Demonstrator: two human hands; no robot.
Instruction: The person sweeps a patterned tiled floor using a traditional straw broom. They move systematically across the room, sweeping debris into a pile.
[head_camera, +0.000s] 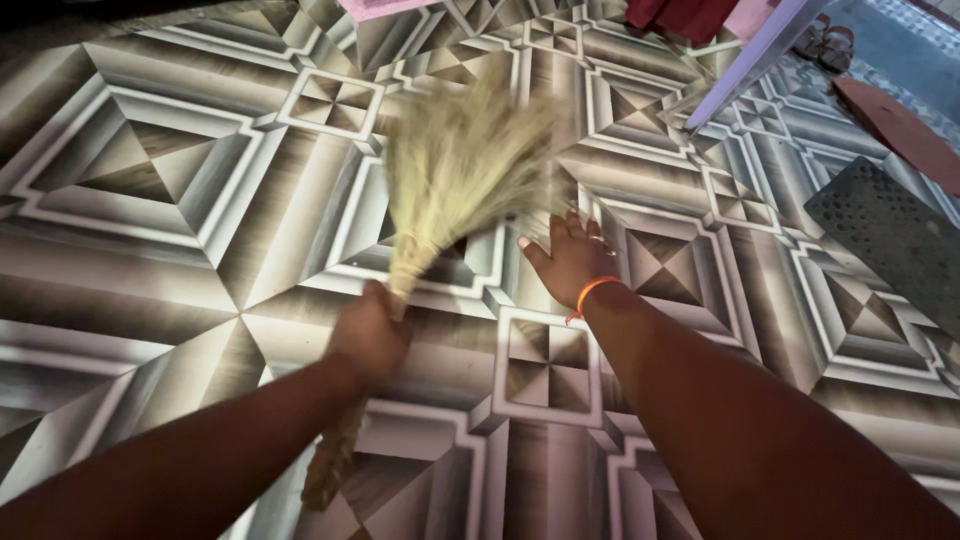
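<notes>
Here the left hand (370, 335) grips the broom (455, 170) — bristles beyond its fingers.

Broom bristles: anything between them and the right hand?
Nothing visible. The right hand is open, fingers spread against the edge of the blurred bristle fan of the broom, with only patterned floor beneath. The left hand grips the bound handle below the fan.

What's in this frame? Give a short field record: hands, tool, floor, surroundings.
left hand: left hand gripping the straw-coloured grass broom at its bound neck
right hand: right hand open, fingers spread by the bristles, orange wristband
broom: bristles blurred, above the floor
floor: grey-and-white geometric patterned floor
surroundings: dark perforated mat, pale furniture leg
</notes>
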